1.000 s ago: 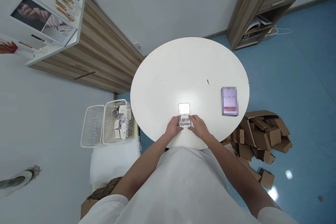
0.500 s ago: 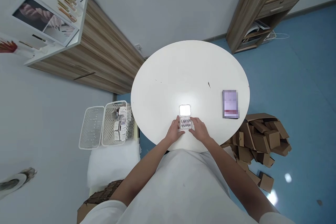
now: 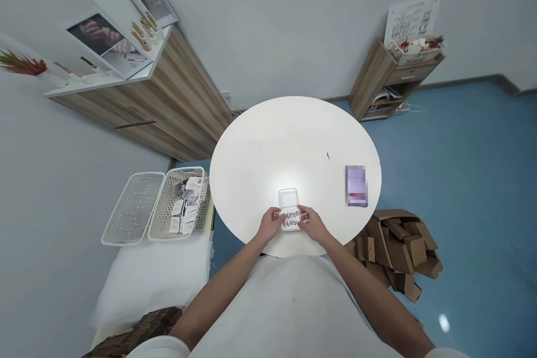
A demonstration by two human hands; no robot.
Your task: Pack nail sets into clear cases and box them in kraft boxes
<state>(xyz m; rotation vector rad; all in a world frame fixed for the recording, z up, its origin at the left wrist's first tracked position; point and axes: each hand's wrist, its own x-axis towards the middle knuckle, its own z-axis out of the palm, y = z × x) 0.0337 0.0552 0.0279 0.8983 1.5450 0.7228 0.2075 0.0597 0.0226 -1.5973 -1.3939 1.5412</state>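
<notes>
A small clear hinged case (image 3: 288,198) lies near the front edge of the white table, its lid folded back. Two rows of shiny oval pieces that look like press-on nails (image 3: 291,216) fill its lower half. My left hand (image 3: 271,222) grips the case's left side, fingers curled and thumb over the rim. On the opposite side, my right hand (image 3: 311,222) holds the right edge between thumb and fingers. Some fingertips are hidden beside the case.
A purple pixelated rectangle (image 3: 356,185) lies on the right of the table (image 3: 268,128). White basket (image 3: 153,229) with packets stands at left. Brown cardboard boxes (image 3: 398,246) pile on the floor at right. Wooden cabinets (image 3: 184,95) stand behind.
The camera view has tilted up, so table and hands sit lower in the picture. My left thumb has moved over the case's edge, and my fingers have curled around its sides.
</notes>
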